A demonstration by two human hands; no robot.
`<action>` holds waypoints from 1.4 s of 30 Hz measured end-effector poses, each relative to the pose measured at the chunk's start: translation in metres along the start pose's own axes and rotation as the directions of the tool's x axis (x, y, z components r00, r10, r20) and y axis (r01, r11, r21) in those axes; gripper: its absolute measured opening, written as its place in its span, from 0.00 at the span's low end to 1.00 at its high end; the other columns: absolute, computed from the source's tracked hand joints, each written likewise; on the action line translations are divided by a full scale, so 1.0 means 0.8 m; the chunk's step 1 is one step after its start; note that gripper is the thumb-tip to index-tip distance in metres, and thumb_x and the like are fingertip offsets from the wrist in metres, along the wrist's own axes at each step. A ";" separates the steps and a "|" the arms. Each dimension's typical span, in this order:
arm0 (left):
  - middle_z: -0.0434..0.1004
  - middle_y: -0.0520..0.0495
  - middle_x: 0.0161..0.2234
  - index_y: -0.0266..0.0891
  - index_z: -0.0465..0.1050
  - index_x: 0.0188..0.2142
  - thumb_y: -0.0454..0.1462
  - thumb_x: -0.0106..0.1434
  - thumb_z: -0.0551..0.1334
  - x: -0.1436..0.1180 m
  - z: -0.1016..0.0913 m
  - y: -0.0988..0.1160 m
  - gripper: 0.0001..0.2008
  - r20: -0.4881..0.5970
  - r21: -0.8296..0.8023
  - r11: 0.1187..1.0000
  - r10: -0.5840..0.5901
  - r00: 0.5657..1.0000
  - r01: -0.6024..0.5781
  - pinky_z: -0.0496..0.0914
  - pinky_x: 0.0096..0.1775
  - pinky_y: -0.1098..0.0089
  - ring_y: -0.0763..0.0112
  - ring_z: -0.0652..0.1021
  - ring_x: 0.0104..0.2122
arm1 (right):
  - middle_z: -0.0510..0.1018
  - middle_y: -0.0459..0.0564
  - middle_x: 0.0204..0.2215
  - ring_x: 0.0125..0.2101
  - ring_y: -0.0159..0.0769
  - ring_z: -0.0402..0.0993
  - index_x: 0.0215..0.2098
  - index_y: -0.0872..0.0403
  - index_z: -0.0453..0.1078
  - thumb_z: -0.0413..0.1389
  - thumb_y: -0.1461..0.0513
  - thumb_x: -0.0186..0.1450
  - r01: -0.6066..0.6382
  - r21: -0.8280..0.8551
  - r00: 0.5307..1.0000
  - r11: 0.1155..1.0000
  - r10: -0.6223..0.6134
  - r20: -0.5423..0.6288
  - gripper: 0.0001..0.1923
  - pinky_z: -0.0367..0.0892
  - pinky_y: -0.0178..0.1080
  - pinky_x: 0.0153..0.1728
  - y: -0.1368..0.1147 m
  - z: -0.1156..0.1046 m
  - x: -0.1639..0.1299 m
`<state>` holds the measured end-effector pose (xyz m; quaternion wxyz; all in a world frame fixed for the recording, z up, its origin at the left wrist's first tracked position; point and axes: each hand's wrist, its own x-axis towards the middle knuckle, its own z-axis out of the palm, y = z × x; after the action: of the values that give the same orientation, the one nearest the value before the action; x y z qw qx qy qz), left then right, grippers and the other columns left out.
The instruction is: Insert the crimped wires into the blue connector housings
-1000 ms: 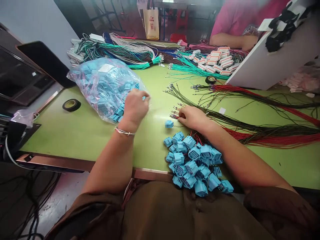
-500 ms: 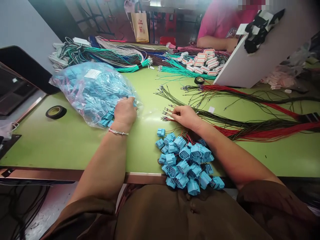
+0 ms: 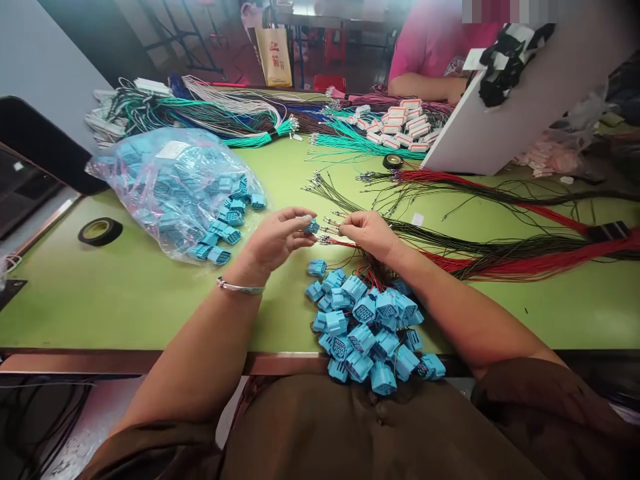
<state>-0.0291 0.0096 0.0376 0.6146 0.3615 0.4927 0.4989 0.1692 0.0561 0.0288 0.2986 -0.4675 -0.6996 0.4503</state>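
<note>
Between its thumb and fingers, my left hand (image 3: 277, 241) grips a blue connector housing (image 3: 312, 227). Just to the right, my right hand (image 3: 369, 233) is pinched at the crimped wire ends (image 3: 327, 239); its fingertips hold a thin wire. The dark and red wire bundle (image 3: 465, 250) runs off to the right behind the right forearm. Below the hands lies a heap of blue connectors (image 3: 363, 327), some with wires in them, at the table's front edge. A clear plastic bag of blue connectors (image 3: 165, 180) lies at left, several of them spilling from its mouth.
A roll of black tape (image 3: 100, 231) lies at left, a smaller roll (image 3: 393, 162) near the upright white panel (image 3: 520, 100). White-connector harnesses (image 3: 407, 123) and green wires (image 3: 255, 139) line the back. A person in pink (image 3: 425, 53) sits across the table.
My left hand has come out of the bag's mouth and moved right, carrying a blue connector close to my right hand. The right hand stays nearly in place at the wire ends.
</note>
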 end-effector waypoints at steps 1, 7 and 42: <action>0.77 0.47 0.29 0.35 0.77 0.36 0.35 0.50 0.71 0.005 0.005 -0.009 0.13 0.011 -0.085 0.995 -0.050 0.999 0.051 0.71 0.29 0.73 0.73 0.77 0.25 | 0.64 0.40 0.16 0.21 0.24 0.56 0.20 0.58 0.69 0.55 0.60 0.52 0.005 -0.001 1.000 1.000 -0.005 -0.013 0.08 0.54 0.32 0.25 0.002 0.000 0.000; 0.79 0.46 0.30 0.33 0.78 0.38 0.32 0.54 0.70 0.020 0.012 -0.035 0.10 0.035 -0.240 0.956 -0.166 0.986 0.169 0.69 0.26 0.78 0.78 0.76 0.24 | 0.64 0.40 0.15 0.20 0.24 0.55 0.20 0.56 0.67 0.55 0.60 0.51 0.088 -0.015 0.994 0.996 -0.089 -0.061 0.07 0.53 0.32 0.23 0.006 0.006 -0.005; 0.83 0.45 0.36 0.37 0.78 0.38 0.34 0.46 0.76 0.014 0.012 -0.041 0.18 0.189 -0.111 0.994 0.010 0.982 0.012 0.75 0.41 0.68 0.68 0.82 0.35 | 0.54 0.36 0.12 0.12 0.21 0.45 0.19 0.54 0.61 0.57 0.62 0.55 -0.324 0.239 0.885 0.915 0.203 0.420 0.11 0.44 0.30 0.10 0.011 -0.013 0.000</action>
<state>-0.0112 0.0128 0.0065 0.6780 0.3723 0.4037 0.4886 0.1815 0.0611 0.0255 0.1582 -0.4099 -0.5963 0.6719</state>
